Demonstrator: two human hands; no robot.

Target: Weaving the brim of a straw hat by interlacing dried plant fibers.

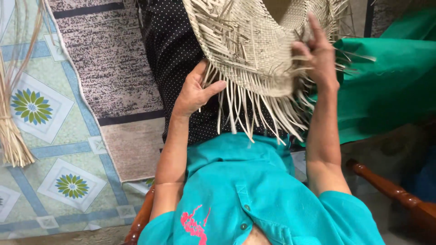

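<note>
Both hands work a half-woven straw piece.
Left hand [196, 90] pinches loose strands [245, 111]; right hand [320, 56] clasps the woven straw piece [254, 45] at its edge.

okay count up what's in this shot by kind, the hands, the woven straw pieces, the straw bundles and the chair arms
Hands: 2, the left hand and the right hand, both on the woven piece
Woven straw piece: 1
Loose straw bundle: 1
Wooden chair arms: 2, left chair arm, right chair arm
Total: 6
</note>
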